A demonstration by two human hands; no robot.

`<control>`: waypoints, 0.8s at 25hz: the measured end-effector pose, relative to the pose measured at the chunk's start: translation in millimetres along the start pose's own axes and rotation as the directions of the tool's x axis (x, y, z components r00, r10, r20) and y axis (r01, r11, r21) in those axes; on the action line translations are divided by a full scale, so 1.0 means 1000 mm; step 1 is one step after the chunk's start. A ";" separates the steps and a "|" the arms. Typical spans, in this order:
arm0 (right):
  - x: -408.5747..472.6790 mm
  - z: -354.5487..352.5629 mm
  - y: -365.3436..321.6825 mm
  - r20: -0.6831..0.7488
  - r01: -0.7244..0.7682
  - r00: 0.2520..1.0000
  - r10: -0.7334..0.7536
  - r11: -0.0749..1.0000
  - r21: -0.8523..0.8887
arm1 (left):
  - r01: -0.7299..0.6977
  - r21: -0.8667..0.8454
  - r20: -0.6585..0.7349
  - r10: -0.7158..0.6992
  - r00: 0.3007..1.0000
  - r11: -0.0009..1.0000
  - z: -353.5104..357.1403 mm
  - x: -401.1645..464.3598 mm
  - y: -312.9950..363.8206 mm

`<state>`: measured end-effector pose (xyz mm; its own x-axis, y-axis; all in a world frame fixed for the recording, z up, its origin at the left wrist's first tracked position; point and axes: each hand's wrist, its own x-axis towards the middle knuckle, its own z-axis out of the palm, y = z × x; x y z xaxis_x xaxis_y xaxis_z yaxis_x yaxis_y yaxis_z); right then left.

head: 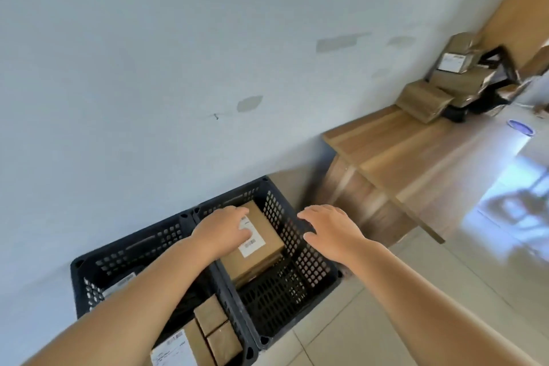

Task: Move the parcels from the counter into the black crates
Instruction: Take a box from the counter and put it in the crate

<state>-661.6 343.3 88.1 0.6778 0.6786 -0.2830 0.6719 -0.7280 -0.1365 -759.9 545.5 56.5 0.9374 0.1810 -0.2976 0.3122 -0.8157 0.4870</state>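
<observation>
A: What is seen on the floor by the wall?

B: 2 black crates are set side by side, touching, against the pale wall (178, 53). In the right crate (300, 273) 1 cardboard parcel (261, 246) with a white label is seen at the crate's far left corner, resting on something darker that cannot be made out.

A: And the hands?

B: The left hand (222, 230) is laid flat on the parcel's top, partly over the label, fingers relaxed and not curled round it. The right hand (329, 229) is held above the right crate's right rim with fingers spread and nothing gripped; whether the rim is touched cannot be told.

A: What is in the other crate?

B: In the left crate (124, 255) 2 small brown boxes (218, 328) are packed against the wall shared with the right crate, a larger labelled box (175, 349) is seen at its near corner, and a labelled packet (118, 284) lies toward its far left side. Much of it is hidden by the left forearm.

A: And the counter?

B: The wooden counter (401, 151) stands to the right of the crates. At its far end a heap of brown parcels (445, 83) is piled against the wall, mixed with black wrapping; a round blue-rimmed object (520, 127), blurred, lies near its right edge.
</observation>
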 end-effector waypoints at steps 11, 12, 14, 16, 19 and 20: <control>-0.139 -0.082 0.251 -0.034 -0.155 0.987 0.156 0.987 0.028 | -0.255 0.057 -0.125 0.260 0.957 0.965 0.025 0.059 0.281; -0.151 -0.090 0.282 -0.047 -0.164 0.985 0.164 0.986 0.023 | -0.274 0.060 -0.138 0.280 0.950 0.960 0.035 0.069 0.312; -0.171 -0.107 0.335 -0.077 -0.177 0.981 0.180 0.983 0.041 | -0.301 0.071 -0.129 0.308 0.942 0.951 0.054 0.091 0.367; -0.183 -0.120 0.380 -0.104 -0.181 0.977 0.186 0.982 0.056 | -0.322 0.080 -0.092 0.329 0.940 0.943 0.072 0.109 0.411; -0.199 -0.129 0.437 -0.140 -0.192 0.968 0.207 0.975 0.110 | -0.324 0.075 -0.061 0.329 0.942 0.943 0.092 0.129 0.467; -0.203 -0.132 0.453 -0.152 -0.198 0.964 0.217 0.972 0.130 | -0.327 0.065 -0.051 0.330 0.943 0.943 0.096 0.135 0.483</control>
<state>-455.6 -111.0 209.2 0.8447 0.5114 -0.1579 0.4798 -0.8543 -0.2001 -497.2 123.4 172.9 0.9945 -0.0703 -0.0776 -0.0218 -0.8641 0.5028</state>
